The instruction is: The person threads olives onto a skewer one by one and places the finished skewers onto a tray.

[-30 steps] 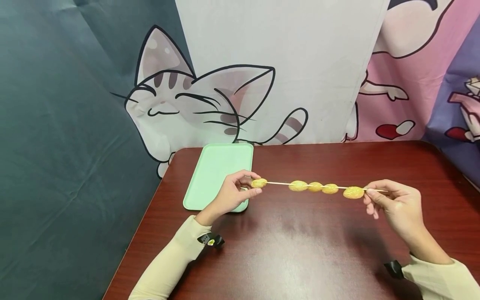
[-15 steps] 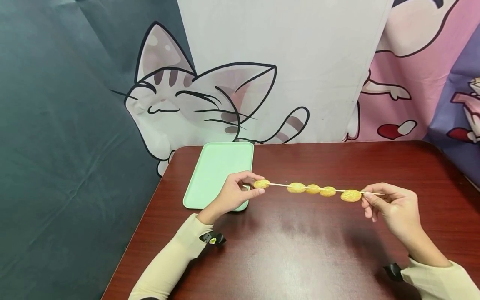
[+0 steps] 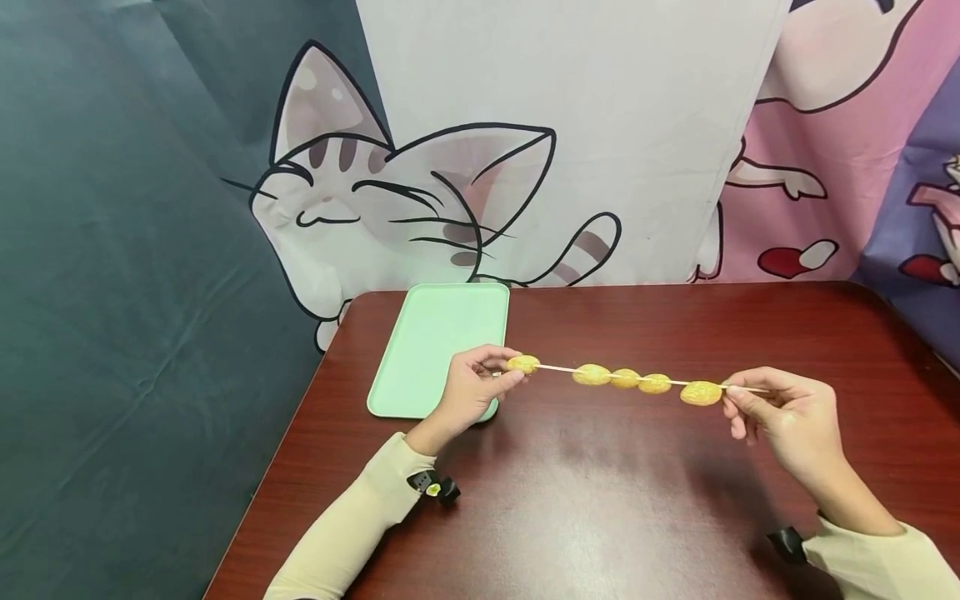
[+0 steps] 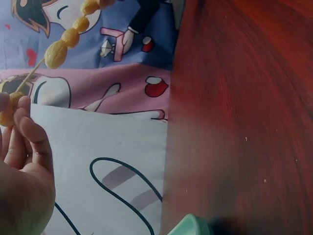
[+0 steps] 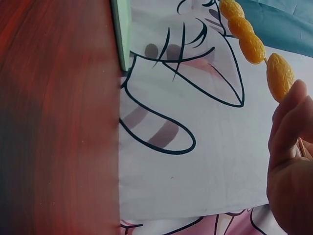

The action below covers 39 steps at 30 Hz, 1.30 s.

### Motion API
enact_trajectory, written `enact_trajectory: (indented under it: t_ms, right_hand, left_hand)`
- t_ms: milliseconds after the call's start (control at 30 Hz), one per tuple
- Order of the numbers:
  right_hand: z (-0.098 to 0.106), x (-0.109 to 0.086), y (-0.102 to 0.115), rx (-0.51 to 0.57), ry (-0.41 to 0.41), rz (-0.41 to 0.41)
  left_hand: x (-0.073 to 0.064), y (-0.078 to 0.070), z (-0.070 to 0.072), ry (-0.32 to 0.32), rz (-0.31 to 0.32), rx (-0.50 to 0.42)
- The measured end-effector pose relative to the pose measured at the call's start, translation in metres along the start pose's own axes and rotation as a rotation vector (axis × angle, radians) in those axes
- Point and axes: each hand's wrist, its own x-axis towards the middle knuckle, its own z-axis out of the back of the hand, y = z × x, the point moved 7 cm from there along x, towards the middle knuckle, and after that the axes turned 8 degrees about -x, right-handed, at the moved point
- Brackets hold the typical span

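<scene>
A thin pale skewer, held nearly level above the table, runs through several yellow, wrinkled oval pieces. My left hand pinches the piece at the left end between thumb and fingers; the skewer's left tip is hidden. Three pieces sit together around the middle, with bare stick on either side. The largest piece is right beside my right hand, which pinches the skewer near its right end. In the right wrist view that large piece is just beyond the fingertips.
A light green tray lies at the back left of the dark red wooden table, partly behind my left hand. A cloth with cartoon cats hangs behind the table. A dark green cloth hangs at the left.
My left hand has shifted slightly right, and its yellow piece is now closer to the middle ones along the skewer. The right hand and the skewer's right end have dropped a little leftward.
</scene>
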Motion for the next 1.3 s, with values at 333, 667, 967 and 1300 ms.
enact_trajectory:
  t_ms: [333,667,967,1300]
  right_hand:
    - [0.001,-0.002,-0.004,-0.100,0.016,-0.016]
    - [-0.004,0.000,-0.005,-0.116,0.047,-0.029]
    - [-0.005,0.002,-0.007,-0.051,0.045,-0.037]
    - [-0.009,0.004,-0.006,0.168,0.040,-0.083]
  left_hand:
    - [-0.003,-0.003,-0.010,0.067,-0.041,-0.036]
    - [-0.003,0.001,-0.016,0.105,-0.038,-0.070]
    - [-0.002,0.006,-0.020,0.070,-0.042,-0.076]
    - [0.004,-0.012,-0.021,0.088,-0.104,-0.061]
